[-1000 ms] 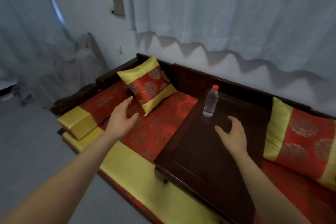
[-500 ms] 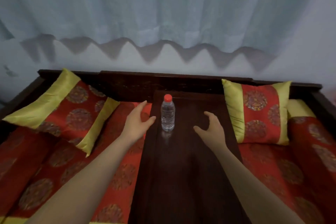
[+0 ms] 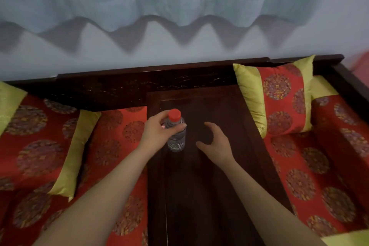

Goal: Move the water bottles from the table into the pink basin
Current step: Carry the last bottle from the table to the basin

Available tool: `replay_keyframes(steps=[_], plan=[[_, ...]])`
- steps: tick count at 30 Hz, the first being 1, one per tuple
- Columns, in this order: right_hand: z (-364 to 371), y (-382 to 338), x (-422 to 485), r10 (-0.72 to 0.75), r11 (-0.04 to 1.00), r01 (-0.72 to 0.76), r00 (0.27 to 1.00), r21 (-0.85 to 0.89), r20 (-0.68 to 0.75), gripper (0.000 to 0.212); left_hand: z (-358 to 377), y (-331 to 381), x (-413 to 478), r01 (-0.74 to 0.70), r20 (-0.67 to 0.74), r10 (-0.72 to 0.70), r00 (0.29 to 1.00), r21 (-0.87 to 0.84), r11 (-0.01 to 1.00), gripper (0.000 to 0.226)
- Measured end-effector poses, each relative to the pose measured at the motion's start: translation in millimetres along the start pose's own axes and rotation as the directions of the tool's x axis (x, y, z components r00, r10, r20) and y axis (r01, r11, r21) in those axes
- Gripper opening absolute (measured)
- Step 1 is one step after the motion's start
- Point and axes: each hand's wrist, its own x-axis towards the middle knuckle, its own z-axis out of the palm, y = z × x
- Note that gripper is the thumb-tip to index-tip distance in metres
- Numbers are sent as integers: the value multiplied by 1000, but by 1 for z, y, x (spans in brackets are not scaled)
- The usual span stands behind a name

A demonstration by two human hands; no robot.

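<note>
A clear water bottle (image 3: 176, 142) with a red cap stands upright on the dark wooden table (image 3: 215, 185) that sits in the middle of the couch. My left hand (image 3: 158, 133) is wrapped around the bottle's upper part, just below the cap. A short way to the right of the bottle, my right hand (image 3: 214, 143) hovers over the table with curled fingers and holds nothing. A pink patch (image 3: 362, 62) shows at the far right edge; whether it is the basin I cannot tell.
Red and yellow cushions lie on both sides of the table, with one pillow (image 3: 279, 96) leaning at the right and another pillow (image 3: 75, 152) at the left. The dark wooden backrest (image 3: 159, 80) runs behind the table below a pale curtain.
My view has come closer over the table. My left hand moved right and closed around the bottle. My right hand stays open beside it.
</note>
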Motion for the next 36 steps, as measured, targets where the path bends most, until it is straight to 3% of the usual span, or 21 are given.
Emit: replay_keyframes(steps=[12,17,23,30,36], plan=[[26,-1,1,71,977,-116,967,177,245,96,-35,10,-8,4,-119,-35,992,-246,969,28],[28,-14,-2,-47,956,-49,947,288,318,77,-47,35,-16,1,-106,-36,994,-309,951,32],[26,-32,-21,-177,973,132,954,189,244,72,-45,51,-40,2,-113,-42,993,-331,944,35],[16,-15,-60,-217,957,175,961,232,173,67,-40,68,-84,-10,-7,9,1000,-207,978,58],[-17,-6,-109,-244,953,208,957,221,153,65,-25,87,-132,-27,-60,14,998,-224,974,54]])
